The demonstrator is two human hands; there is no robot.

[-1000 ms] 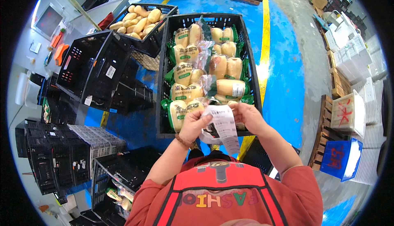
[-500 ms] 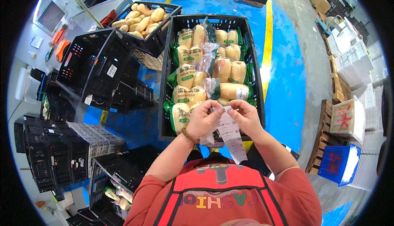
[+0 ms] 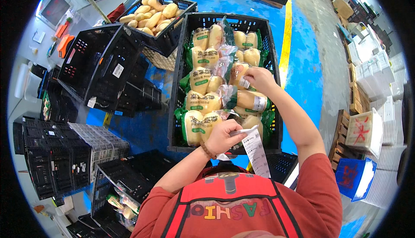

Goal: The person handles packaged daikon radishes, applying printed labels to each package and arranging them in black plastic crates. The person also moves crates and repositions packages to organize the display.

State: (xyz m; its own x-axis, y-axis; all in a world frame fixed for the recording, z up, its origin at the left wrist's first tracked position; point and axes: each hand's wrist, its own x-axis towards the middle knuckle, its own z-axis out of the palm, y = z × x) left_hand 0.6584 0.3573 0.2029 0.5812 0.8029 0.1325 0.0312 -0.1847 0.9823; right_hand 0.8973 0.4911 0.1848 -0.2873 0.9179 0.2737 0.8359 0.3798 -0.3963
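Note:
A black crate (image 3: 178, 108) in front of me holds two columns of bagged butternut squash (image 3: 203, 101), in clear bags with green parts and printing. My left hand (image 3: 225, 135), at the crate's near edge, pinches a strip of white printed labels (image 3: 256, 153) that hangs down over my front. My right hand (image 3: 260, 80) reaches to a bag in the right column, its fingers closed at a small white label (image 3: 244, 82) against the plastic. How firmly that label sticks is not visible. The bag just nearer carries a white label (image 3: 259, 103) on its right end.
Beyond, at the left, a black crate (image 3: 166, 43) of loose squash rests on a pale crate (image 3: 160, 58). Stacked black crates (image 3: 97, 73) fill the left side. Pallets with white boxes (image 3: 376, 71) and a blue bin (image 3: 354, 177) line the right.
My hands have parted. The right one has moved forward from the label strip to a bag, with a small label at its fingers; the left still holds the strip, slightly lower.

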